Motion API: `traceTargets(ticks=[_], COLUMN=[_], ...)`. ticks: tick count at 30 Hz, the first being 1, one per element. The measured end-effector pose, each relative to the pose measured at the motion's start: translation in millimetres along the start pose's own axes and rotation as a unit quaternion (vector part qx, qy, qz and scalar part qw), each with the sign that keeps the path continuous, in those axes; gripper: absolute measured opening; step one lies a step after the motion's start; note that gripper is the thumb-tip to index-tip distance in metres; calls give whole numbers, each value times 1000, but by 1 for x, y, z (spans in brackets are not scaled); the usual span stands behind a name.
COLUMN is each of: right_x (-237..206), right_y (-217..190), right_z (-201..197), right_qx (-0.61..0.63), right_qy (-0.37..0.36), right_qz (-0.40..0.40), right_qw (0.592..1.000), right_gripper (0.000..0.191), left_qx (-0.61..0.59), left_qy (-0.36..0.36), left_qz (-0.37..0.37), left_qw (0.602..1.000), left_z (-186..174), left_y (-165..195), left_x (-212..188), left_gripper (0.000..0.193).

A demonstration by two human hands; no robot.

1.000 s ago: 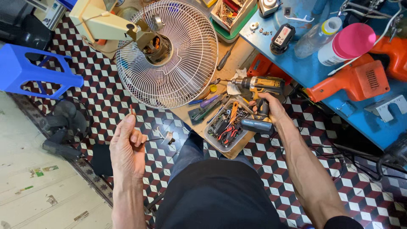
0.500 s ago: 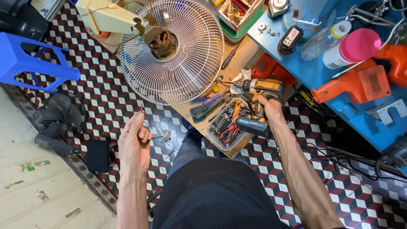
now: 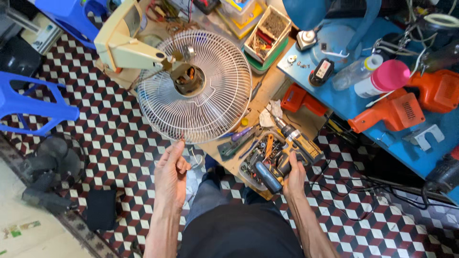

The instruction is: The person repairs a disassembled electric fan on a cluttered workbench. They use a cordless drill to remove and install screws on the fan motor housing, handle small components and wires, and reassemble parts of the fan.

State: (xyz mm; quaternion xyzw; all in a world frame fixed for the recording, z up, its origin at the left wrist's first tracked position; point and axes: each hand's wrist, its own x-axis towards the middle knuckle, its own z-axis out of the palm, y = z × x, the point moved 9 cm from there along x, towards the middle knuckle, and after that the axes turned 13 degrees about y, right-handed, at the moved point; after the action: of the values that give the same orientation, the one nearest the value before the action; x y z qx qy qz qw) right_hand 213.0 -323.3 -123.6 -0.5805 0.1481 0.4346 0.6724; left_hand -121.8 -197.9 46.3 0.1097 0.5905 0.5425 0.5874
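A: Item one, right hand (image 3: 294,174)?

B: Fingers clamped round the grip of a yellow-and-black cordless drill (image 3: 287,153), held over the tool tray (image 3: 248,167) at the near edge of the table (image 3: 267,93).

A: Left hand (image 3: 171,174)?

B: Fingers together, pinching something small, likely a screw, just below the near rim of the white fan guard (image 3: 196,86).

A: Handling note?

B: The bit is best seated squarely before the trigger is pressed; the small part should be kept pinched.
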Motion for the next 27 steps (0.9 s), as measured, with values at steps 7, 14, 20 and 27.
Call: traceTargets(ticks=[7, 14, 20, 27], right_x=[-36, -40, -47, -69], right_y=[28, 27, 51, 61], right_z=[23, 38, 70, 77], right_qx=[40, -131, -87, 19], right_qy=[8, 80, 120, 245], right_qz=[-15, -54, 5, -28], right_qw=[999, 987, 989, 969], right_gripper=[35, 32, 21, 21], left_qx=[45, 72, 87, 103], left_qy=[-44, -124, -157, -83], left_qz=[-66, -111, -130, -142], left_qw=[996, 983, 975, 981], left_z=[17, 17, -4, -43], left_y=[15, 36, 68, 90], left_x=[26, 53, 84, 103], left_gripper=[17, 22, 24, 23])
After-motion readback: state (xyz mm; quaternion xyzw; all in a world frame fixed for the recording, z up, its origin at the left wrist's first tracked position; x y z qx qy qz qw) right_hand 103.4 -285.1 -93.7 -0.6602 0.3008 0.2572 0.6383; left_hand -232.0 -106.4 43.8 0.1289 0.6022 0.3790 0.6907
